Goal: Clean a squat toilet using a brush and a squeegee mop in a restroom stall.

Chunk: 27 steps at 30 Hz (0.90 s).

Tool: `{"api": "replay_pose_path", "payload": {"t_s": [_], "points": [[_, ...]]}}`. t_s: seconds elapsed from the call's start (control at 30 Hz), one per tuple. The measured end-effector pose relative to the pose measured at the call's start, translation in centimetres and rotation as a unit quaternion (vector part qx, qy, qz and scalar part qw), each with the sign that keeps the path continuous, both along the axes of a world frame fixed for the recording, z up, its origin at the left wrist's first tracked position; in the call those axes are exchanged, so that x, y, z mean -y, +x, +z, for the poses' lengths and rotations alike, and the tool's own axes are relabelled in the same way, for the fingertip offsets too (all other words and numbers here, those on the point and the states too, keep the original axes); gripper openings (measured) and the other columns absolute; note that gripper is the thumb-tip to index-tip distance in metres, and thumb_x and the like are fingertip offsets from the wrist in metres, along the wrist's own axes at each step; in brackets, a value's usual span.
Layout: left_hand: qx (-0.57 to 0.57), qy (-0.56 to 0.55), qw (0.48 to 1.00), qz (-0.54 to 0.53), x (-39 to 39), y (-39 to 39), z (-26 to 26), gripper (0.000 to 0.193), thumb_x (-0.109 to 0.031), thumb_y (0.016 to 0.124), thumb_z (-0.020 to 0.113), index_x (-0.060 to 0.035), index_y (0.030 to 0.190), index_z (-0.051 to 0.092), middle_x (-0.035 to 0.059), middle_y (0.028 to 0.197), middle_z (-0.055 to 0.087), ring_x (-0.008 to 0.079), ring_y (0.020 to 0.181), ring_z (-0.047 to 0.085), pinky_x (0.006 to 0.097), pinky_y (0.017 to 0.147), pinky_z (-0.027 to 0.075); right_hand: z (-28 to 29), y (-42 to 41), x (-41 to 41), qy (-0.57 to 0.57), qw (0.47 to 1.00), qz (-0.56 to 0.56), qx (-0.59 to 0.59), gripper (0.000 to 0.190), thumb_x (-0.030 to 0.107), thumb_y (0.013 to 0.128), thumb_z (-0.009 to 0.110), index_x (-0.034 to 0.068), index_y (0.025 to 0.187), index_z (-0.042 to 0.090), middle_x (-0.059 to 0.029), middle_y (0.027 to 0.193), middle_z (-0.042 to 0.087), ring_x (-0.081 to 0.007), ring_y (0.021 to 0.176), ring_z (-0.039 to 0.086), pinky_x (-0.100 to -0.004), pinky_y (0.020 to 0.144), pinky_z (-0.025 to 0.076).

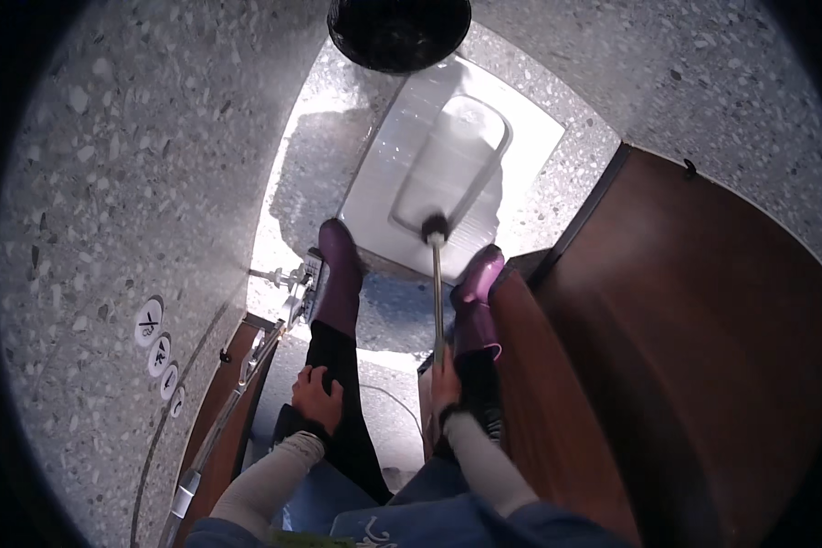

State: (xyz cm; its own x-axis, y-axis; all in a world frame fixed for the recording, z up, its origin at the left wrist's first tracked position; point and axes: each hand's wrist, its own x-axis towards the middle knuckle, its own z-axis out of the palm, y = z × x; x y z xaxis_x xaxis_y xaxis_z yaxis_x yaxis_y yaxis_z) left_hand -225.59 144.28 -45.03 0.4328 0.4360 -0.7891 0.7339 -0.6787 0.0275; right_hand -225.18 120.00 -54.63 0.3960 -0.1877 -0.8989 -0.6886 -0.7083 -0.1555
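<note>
A long-handled toilet brush [437, 274] is in my right hand [446, 387], its dark round bristle head resting at the near end of the basin of a white squat toilet [377, 185]. The toilet surface looks wet and shiny. My left hand [318, 403] lies on my left leg, fingers spread, holding nothing. I wear purple rubber boots, the left boot [340, 274] by the near left corner of the toilet, the right boot [481, 281] near its right corner.
A black bucket or bin [399, 34] stands beyond the toilet. A metal flush pedal or valve [291, 277] is beside my left boot. Speckled stone walls and brown partition panels [671, 308] stand close on both sides. A metal grab rail [212, 438] runs at the left, near round pictogram stickers [149, 320].
</note>
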Motion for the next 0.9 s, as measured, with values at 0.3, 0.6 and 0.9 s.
{"api": "replay_pose_path", "payload": {"t_s": [0.3, 0.6, 0.9], "points": [[0.009, 0.005, 1.000, 0.007, 0.1, -0.6, 0.2, 0.034, -0.021, 0.072, 0.059, -0.0074, 0.103, 0.053, 0.0181, 0.111, 0.048, 0.0363, 0.099, 0.047, 0.0438, 0.085, 0.040, 2.8, -7.1, -1.5, 0.016, 0.994, -0.020, 0.104, 0.052, 0.024, 0.085, 0.044, 0.019, 0.134, 0.026, -0.0277, 0.111, 0.049, -0.0405, 0.097, 0.052, -0.0451, 0.079, 0.041], [0.005, 0.012, 1.000, -0.014, -0.4, -0.5, 0.0, 0.034, -0.022, 0.070, 0.060, -0.0090, 0.101, 0.055, 0.0169, 0.112, 0.049, 0.0352, 0.097, 0.049, 0.0427, 0.082, 0.042, -6.4, 9.7, 0.4, -0.064, 0.993, -0.050, 0.089, 0.049, 0.033, 0.087, 0.041, 0.018, 0.132, 0.030, -0.0237, 0.110, 0.052, -0.0411, 0.093, 0.053, -0.0452, 0.078, 0.042], [0.024, -0.003, 0.999, -0.032, -0.4, 0.3, 0.0, 0.033, -0.022, 0.070, 0.059, -0.0089, 0.101, 0.055, 0.0161, 0.110, 0.049, 0.0342, 0.098, 0.049, 0.0426, 0.083, 0.041, -8.3, 19.3, 4.6, -0.174, 0.972, -0.072, 0.141, 0.045, 0.027, 0.089, 0.040, 0.010, 0.130, 0.034, -0.0212, 0.113, 0.052, -0.0399, 0.097, 0.052, -0.0403, 0.080, 0.043]]}}
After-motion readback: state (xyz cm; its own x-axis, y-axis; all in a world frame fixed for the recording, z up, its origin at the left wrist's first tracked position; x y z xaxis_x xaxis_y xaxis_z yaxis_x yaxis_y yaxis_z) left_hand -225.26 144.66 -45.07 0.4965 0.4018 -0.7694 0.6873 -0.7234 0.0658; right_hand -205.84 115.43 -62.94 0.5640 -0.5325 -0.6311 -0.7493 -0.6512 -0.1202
